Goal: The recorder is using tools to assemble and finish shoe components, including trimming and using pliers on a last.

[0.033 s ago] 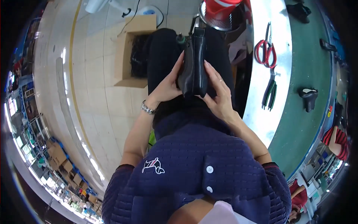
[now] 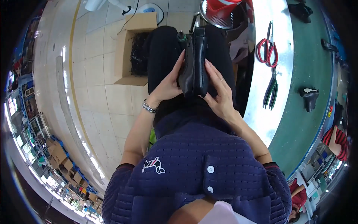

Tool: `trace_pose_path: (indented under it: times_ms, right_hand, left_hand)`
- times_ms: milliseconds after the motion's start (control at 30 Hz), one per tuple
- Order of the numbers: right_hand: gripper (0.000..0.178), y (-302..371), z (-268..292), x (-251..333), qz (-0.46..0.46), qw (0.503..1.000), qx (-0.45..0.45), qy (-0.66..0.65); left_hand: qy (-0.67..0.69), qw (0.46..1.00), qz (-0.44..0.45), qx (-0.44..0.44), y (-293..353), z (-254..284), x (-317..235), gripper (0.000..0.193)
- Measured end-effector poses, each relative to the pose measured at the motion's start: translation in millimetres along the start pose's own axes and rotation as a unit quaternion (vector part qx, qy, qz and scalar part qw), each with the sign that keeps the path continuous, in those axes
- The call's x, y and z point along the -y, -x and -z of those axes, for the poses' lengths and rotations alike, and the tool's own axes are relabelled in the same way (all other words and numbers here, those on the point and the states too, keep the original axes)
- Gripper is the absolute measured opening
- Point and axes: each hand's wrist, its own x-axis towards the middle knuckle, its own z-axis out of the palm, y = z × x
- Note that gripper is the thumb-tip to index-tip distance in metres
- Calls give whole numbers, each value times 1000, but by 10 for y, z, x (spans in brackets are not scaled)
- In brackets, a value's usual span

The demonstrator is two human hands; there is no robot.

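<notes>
A glossy black leather boot [image 2: 194, 69] is held over my lap, its rounded end toward me and its narrower, squared end away. A raised seam runs along its length. My left hand [image 2: 172, 83] presses against its left side, the thumb side up along the leather. On the other side my right hand [image 2: 219, 87] grips it, fingers stretched along the edge and thumb near the rounded end. Both hands' fingertips are partly hidden by the boot. Just beyond my left hand a dark rod with a green ring [image 2: 182, 36] stands beside the boot.
On the metal bench [image 2: 257, 123] at right lie red-handled scissors [image 2: 267, 52] and dark green-handled pliers [image 2: 271, 91]. Past it, a green belt [image 2: 298, 123] carries several black boots [image 2: 309, 99]. An open cardboard box [image 2: 125, 59] with black contents stands left; a red container [image 2: 220, 15] stands ahead.
</notes>
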Motion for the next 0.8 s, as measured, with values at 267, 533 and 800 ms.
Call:
trace_pose_path:
  times_ms: [267, 533, 800]
  right_hand:
    - [78, -5, 32, -25, 5, 999, 21, 32]
    - [79, -51, 50, 25, 8, 997, 24, 70]
    - [108, -81, 303, -91, -38, 996, 34, -74]
  left_hand:
    - [18, 997, -15, 77, -84, 169, -183, 142]
    - [-58, 992, -61, 92, -121, 186, -327, 148]
    - [-11, 1000, -21, -20, -206, 1, -438, 118]
